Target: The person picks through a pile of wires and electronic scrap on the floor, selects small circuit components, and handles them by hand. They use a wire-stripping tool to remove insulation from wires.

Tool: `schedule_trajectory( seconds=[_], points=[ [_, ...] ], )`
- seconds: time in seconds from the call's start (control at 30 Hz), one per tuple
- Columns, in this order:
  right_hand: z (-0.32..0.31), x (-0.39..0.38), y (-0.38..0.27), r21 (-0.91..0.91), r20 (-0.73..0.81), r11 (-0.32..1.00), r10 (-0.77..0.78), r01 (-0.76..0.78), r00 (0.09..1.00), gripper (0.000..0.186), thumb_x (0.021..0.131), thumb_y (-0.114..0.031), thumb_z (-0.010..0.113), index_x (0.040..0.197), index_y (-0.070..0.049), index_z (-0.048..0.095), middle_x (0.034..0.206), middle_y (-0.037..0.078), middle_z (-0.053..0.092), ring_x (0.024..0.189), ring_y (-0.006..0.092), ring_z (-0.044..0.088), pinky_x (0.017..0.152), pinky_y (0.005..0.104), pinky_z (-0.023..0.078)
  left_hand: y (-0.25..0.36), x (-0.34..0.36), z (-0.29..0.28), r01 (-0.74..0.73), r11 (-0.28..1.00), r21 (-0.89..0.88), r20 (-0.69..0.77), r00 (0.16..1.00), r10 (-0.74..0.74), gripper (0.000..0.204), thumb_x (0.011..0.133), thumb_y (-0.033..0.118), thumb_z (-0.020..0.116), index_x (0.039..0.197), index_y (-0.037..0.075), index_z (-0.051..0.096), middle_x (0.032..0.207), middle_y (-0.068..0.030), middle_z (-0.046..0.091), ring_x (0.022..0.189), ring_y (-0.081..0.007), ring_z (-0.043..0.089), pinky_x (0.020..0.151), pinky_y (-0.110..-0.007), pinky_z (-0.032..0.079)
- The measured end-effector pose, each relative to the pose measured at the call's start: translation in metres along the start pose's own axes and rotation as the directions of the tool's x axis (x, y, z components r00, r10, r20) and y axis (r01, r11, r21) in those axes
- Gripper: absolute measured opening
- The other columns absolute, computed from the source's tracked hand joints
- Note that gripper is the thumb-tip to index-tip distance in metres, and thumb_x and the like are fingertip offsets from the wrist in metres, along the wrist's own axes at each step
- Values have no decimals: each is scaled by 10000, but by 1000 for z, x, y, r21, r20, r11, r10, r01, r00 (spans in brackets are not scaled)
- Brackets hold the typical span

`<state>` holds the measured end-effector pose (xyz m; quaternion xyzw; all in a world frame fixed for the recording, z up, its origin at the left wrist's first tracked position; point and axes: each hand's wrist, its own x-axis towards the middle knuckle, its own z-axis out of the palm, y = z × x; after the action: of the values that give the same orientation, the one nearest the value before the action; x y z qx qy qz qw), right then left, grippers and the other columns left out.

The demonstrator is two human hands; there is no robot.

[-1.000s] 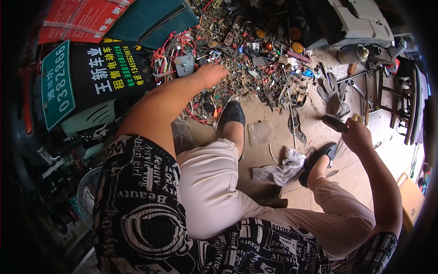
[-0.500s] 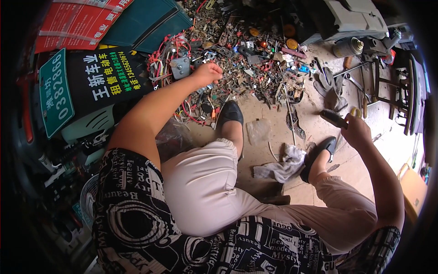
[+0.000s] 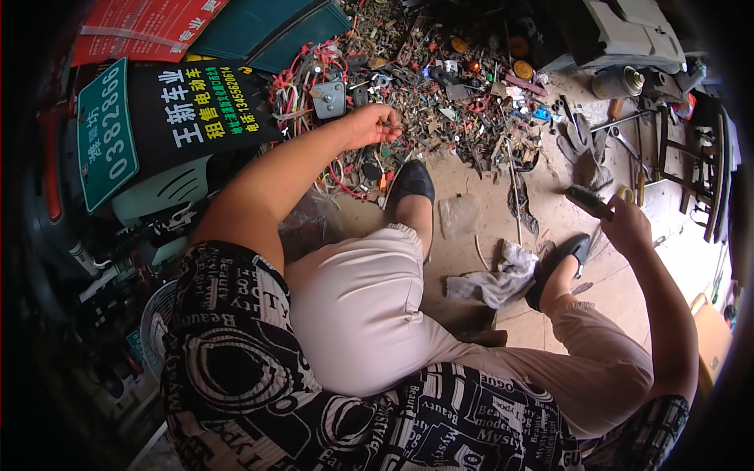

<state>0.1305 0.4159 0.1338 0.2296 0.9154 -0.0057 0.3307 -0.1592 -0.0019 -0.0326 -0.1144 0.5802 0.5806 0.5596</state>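
Over the near side of a wide pile of small loose parts and scraps (image 3: 440, 129), my left hand (image 3: 372, 127) is closed with its fingertips together. A small dark bit shows at the fingers, too small to name. Just beyond that hand lies a grey metal box-like part (image 3: 328, 100) among red and white wires (image 3: 302, 78). On the right, my right hand (image 3: 627, 226) grips the handle of a brush (image 3: 587, 202) with dark bristles, held above the pale floor. Near the brush is a grey work glove (image 3: 591, 166), and a yellowish ring (image 3: 625, 193), perhaps a tape roll, sits beyond my right hand.
A crumpled white cloth (image 3: 499, 275) lies between my feet, near a clear plastic bag (image 3: 459, 217). Spanners (image 3: 627, 147), a spray can (image 3: 619, 81) and a black metal frame (image 3: 691, 157) stand or lie at right. A scooter with a green plate (image 3: 108, 135) is at left.
The scene has shifted a little to the right and up in view. My left hand stays closed over the pile's near side; my right hand still holds the brush.
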Motion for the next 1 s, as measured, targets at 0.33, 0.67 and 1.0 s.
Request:
schedule_trajectory(
  seconds=[0.33,0.67,1.0],
  points=[
    [-3,-5,0,-8,-29,1000,3,-3,1000,271,798,-212,651,1026,-71,616,880,176,666,845,350,661,740,441,526,-34,-33,-7,-304,-51,951,308,948,77,238,791,248,676,1006,158,627,811,-79,643,727,-252,644,653,-406,495],
    [-2,-9,-10,-28,-71,998,-60,58,996,203,809,-176,633,957,-49,578,820,181,659,806,369,656,706,453,524,-46,-58,-31,57,-264,963,-53,998,22,336,817,424,616,862,106,713,873,-128,691,861,-326,664,743,-459,527],
    [4,0,-10,-81,-126,986,-154,145,980,166,819,-160,595,935,-42,593,778,192,649,770,375,652,679,468,519,-54,-36,-32,415,24,909,-413,895,169,267,768,276,712,922,58,711,966,-161,696,904,-328,678,756,-445,548]
  ],
)
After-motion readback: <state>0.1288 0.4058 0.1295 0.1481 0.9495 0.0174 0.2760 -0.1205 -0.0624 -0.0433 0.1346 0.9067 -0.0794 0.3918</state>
